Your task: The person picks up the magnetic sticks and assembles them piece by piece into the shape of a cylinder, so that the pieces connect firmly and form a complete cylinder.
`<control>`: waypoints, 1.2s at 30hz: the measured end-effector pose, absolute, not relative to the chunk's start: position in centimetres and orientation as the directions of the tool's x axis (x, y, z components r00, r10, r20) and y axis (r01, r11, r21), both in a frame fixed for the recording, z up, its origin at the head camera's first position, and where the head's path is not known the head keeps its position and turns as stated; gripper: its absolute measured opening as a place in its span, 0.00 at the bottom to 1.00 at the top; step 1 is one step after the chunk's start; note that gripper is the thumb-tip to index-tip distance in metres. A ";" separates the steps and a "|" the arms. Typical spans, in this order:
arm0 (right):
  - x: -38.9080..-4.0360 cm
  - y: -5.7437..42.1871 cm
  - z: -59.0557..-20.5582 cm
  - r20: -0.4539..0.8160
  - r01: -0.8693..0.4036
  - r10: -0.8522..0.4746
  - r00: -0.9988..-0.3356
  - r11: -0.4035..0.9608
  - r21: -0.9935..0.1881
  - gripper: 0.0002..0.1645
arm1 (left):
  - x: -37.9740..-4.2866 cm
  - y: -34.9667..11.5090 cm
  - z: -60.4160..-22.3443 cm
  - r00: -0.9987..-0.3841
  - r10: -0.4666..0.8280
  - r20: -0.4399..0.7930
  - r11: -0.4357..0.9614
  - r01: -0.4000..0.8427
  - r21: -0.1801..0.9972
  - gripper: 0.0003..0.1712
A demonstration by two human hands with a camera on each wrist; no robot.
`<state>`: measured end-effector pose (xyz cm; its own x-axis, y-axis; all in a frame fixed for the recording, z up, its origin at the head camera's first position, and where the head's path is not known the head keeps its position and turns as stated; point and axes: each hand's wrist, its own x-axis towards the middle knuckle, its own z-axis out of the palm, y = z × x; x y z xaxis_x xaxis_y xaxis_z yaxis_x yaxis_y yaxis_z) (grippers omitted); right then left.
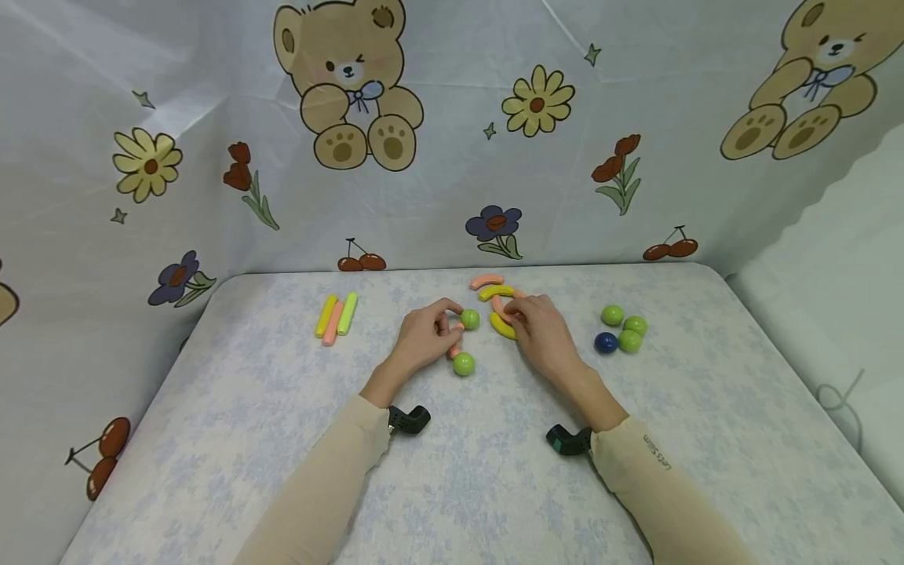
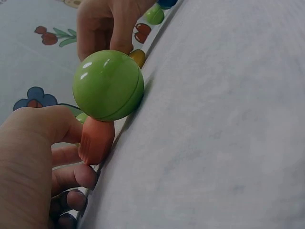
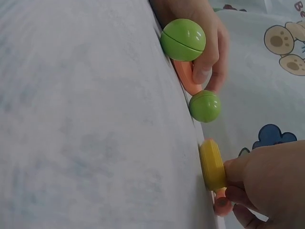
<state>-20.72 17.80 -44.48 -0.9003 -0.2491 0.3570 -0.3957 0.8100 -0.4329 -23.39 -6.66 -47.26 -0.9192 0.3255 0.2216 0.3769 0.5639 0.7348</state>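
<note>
My left hand (image 1: 426, 336) holds a short pink stick (image 2: 96, 140) between thumb and fingers. One green ball (image 1: 470, 318) sits by its fingertips, another green ball (image 1: 464, 364) at the stick's near end. To the right, my right hand (image 1: 542, 333) has thumb and index finger bent at a curved pink stick (image 1: 500, 308). A curved yellow stick (image 1: 502, 326) lies beside it, partly under that hand and close to the thumb in the right wrist view. Behind are another yellow stick (image 1: 496, 293) and a pink stick (image 1: 486, 281). The exact finger contacts are partly hidden.
At the left of the table (image 1: 212, 439) lie a yellow stick (image 1: 326, 316), a pink stick (image 1: 333, 323) and a light green stick (image 1: 347, 314). Several green balls (image 1: 630, 340) and a dark blue ball (image 1: 606, 343) stand at the right. A printed cloth (image 1: 438, 86) hangs behind.
</note>
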 end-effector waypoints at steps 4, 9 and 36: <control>-20.8 17.9 -44.5 0.358 -0.410 -0.254 -0.899 0.778 -0.476 0.07 | -23.3 -6.6 -47.3 -0.923 0.318 0.218 0.571 0.370 0.733 0.14; -20.8 18.2 -44.7 0.359 -0.459 -0.307 -0.881 0.739 -0.494 0.09 | -23.2 -6.6 -47.3 -0.922 0.321 0.216 0.574 0.371 0.730 0.14; -20.5 18.2 -43.5 0.197 -0.185 -0.080 -0.977 0.779 -0.599 0.15 | -23.2 -6.7 -47.2 -0.856 0.474 0.209 0.491 0.453 0.744 0.02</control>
<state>-20.45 18.20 -43.52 -0.9771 -0.0801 0.1972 -0.1848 0.7789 -0.5993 -23.23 -6.66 -47.21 -0.8556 0.4736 0.2088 0.4534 0.4912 0.7437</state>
